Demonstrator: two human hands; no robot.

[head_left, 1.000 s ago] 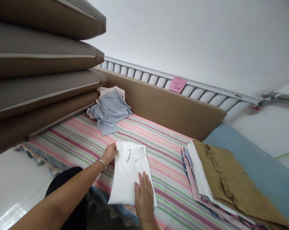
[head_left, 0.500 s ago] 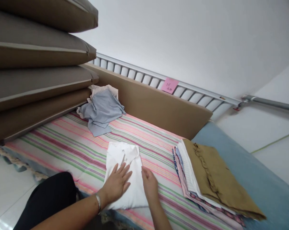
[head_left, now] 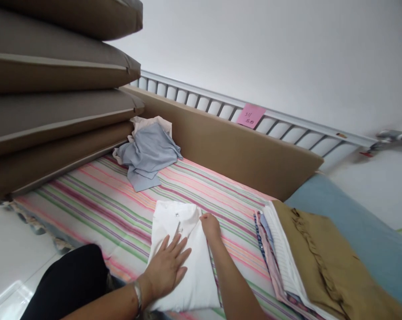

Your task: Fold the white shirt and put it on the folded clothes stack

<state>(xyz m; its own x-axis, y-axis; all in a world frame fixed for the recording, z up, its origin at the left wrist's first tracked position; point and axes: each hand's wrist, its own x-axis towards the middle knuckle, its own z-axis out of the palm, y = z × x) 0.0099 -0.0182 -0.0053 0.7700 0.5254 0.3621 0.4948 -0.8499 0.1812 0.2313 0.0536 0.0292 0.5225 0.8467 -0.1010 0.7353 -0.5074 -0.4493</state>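
A folded white shirt lies on the striped sheet in front of me, its collar end pointing away. Flat on its front, with fingers spread, rests my left hand, a bracelet on the wrist. My right hand is at the shirt's upper right corner, thumb and fingers pinched on the edge of the cloth. To the right sits a stack of folded clothes, topped by a mustard-brown garment with a ruffle.
Crumpled grey-blue and pale pink clothes lie at the back left on the striped sheet. Thick brown cushions are piled at the left. A brown board and a slatted rail with a pink note run along the back.
My right hand has moved up along the shirt's right side to its upper corner. The left hand stays flat on the shirt. The view has shifted slightly left.
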